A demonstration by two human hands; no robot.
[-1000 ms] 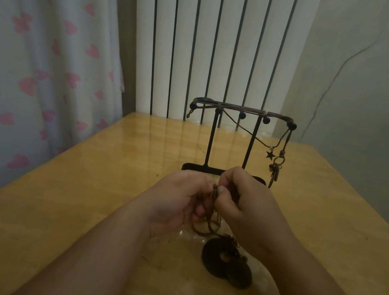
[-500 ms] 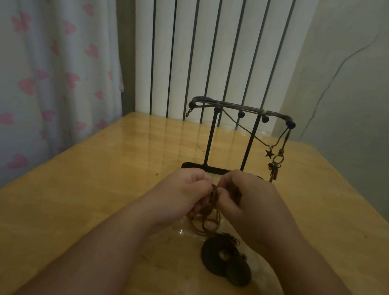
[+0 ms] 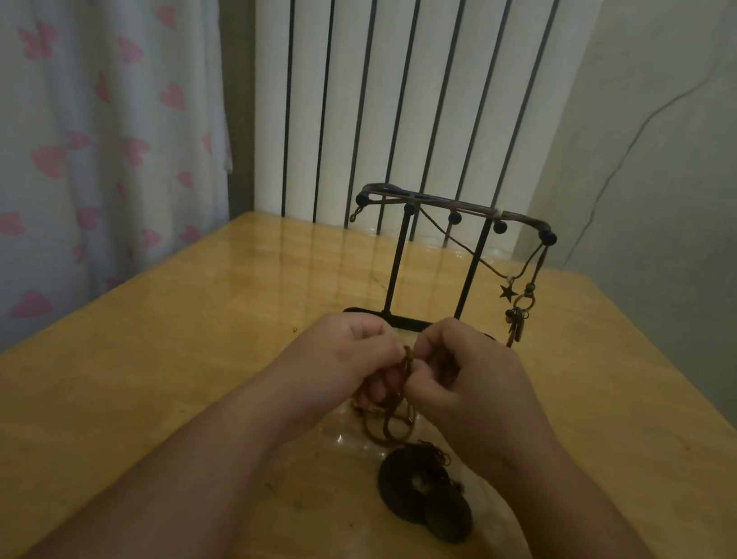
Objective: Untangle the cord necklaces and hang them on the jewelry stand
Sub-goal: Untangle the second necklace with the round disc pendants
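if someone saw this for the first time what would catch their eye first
Two hands meet at the middle of the wooden table: the left hand and right hand pinch a knot of brown cords between them, with two dark round pendants lying on the table just nearer the camera. Behind them stands a black jewelry stand, with a star charm hanging near its right end.

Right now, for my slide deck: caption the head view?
Left hand and right hand pinch tangled cords above disc pendants, before the jewelry stand.
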